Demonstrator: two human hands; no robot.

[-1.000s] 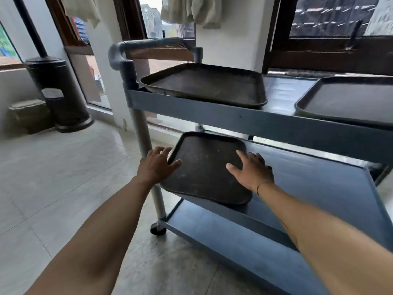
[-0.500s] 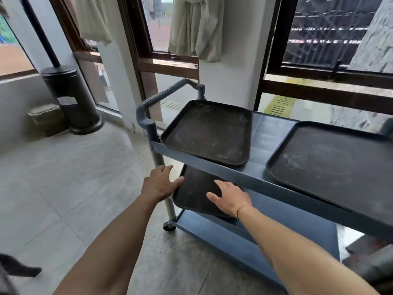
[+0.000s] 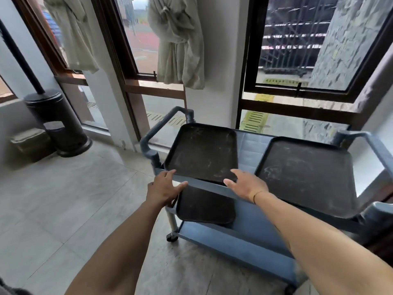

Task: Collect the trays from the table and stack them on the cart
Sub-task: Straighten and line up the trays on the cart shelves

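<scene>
A blue three-shelf cart (image 3: 248,211) stands by the windows. Two dark trays lie on its top shelf, one on the left (image 3: 202,152) and one on the right (image 3: 304,173). A third dark tray (image 3: 204,206) lies on the middle shelf, sticking out over its front edge. My left hand (image 3: 164,188) hovers with relaxed fingers at the front rim of the top shelf, beside the left tray's near corner. My right hand (image 3: 246,185) is spread in the air over that same rim, by the left tray's right near corner. Neither hand holds anything.
A black cylindrical stand (image 3: 57,122) with a pole stands at the left on the tiled floor (image 3: 63,199). A small beige box (image 3: 29,143) sits beside it. Tied curtains (image 3: 178,45) hang over dark-framed windows behind the cart. The cart handle (image 3: 157,128) rises at the left end.
Both hands have let go of the middle-shelf tray and risen to the top shelf's front rim. My view has lifted, now looking down on the top shelf.
</scene>
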